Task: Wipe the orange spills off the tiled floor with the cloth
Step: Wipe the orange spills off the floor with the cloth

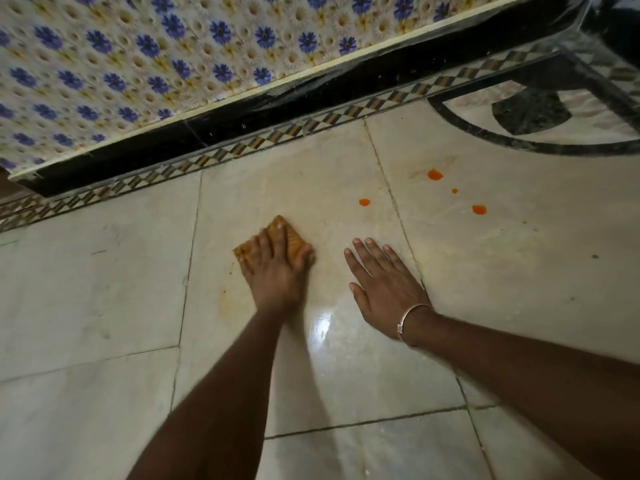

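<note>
Left fingers (267, 245) lie spread and nearly straight, flat on top of the cloth (281, 224), pressing it to the floor (104, 289). I see no curl or pinch. The left hand (273, 271) covers most of the cloth. An orange-brown corner pokes out past the fingertips toward the wall, another shows at the left by the little finger, and an edge runs beside the thumb on the right. The cloth sits on a pale tile, just right of a grout line.

Right fingers (367, 258) are straight and fanned, palm down on the bare floor. The right hand (384, 285) holds nothing. It is just beside the left hand, not touching it or the cloth. A thin metal bangle (412, 320) circles the right wrist.

The orange drops are all up and to the right of both hands, well apart from the cloth:
- small drop (364, 202), nearest, beyond the right fingertips
- largest drop (435, 174), on the next tile over
- tiny dot (454, 191)
- fourth drop (479, 209)

I also note a faint yellowish smear (225, 303) on the floor left of the left wrist. Near the hands the floor looks wet and shiny, with a bright glare patch between the forearms.

Along the top are a patterned border strip (242, 147), a black skirting (311, 98) and blue-flower wall tiles (138, 64).
</note>
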Tool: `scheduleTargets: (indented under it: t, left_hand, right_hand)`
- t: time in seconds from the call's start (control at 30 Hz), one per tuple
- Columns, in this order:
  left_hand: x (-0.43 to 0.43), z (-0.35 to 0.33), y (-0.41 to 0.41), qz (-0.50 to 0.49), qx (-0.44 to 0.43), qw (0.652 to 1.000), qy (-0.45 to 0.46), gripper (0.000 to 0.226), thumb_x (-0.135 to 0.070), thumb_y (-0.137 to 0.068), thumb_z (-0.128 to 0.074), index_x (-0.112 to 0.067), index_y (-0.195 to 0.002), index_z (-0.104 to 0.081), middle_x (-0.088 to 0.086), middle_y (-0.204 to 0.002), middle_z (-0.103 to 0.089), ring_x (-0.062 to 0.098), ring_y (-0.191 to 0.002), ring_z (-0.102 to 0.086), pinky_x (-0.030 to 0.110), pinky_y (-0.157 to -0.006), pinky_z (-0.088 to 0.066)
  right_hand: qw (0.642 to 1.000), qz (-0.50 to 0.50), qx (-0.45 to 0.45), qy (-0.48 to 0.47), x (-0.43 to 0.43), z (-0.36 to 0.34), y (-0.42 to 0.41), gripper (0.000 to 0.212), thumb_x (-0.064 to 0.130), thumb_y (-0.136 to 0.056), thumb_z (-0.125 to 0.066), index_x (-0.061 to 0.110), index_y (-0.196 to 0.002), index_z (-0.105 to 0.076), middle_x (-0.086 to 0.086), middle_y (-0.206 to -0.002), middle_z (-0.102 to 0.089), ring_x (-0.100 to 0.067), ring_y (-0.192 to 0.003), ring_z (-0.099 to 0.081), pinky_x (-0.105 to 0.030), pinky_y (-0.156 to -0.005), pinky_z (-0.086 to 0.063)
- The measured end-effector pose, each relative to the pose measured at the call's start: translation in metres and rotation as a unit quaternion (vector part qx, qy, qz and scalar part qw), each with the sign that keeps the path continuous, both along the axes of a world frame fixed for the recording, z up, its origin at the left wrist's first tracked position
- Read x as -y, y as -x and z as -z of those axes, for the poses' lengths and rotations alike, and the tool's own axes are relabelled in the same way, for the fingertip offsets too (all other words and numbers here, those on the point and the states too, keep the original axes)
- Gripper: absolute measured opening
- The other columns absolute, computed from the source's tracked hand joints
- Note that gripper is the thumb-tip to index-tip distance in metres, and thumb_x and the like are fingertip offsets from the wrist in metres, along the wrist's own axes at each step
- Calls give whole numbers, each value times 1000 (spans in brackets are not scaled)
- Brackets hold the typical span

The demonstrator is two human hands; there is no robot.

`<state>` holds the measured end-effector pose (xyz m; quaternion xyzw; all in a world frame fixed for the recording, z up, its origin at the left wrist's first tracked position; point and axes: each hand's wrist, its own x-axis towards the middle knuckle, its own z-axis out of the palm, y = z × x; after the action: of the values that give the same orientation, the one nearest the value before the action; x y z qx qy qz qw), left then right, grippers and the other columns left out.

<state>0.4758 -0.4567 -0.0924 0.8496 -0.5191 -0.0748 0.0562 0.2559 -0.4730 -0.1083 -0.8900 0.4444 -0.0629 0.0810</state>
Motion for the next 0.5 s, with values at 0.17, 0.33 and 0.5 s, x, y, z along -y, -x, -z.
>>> scheduleTargets:
  t: [0.17, 0.33, 0.5]
  left_hand:
    - [-57, -6, 11, -92, -34, 993, 70, 73, -59, -106, -25, -17, -166, -17, 13, -169, -28, 34, -157, -23, 60, -126, -18]
    - [-112, -41, 65, -56, 7, 998, 30, 60, -48, -106, -34, -20, -159, -35, 7, -135, -67, 25, -113, -69, 36, -91, -57]
    - [-107, -84, 14, -169, -377, 898, 150, 48, -62, -101, -48, -20, -112, -69, 6, -99, -77, 29, -93, -75, 50, -87, -62]
  right_hand:
    - [1000, 0, 0, -1, 0, -2, 1, 66, 43, -100, -11, 14, -159, -16, -9, -167, -10, -25, -155, -6, -45, -123, -6]
    - [1000, 1, -10, 9, -1, -4, 1, 67, 44, -99, -14, 13, -158, -23, -11, -166, -18, -27, -154, -13, -46, -121, -10]
    - [1000, 5, -10, 18, 1, -2, -1, 66, 44, -99, -18, 13, -156, -29, -11, -164, -24, -27, -152, -20, -46, -120, -14]
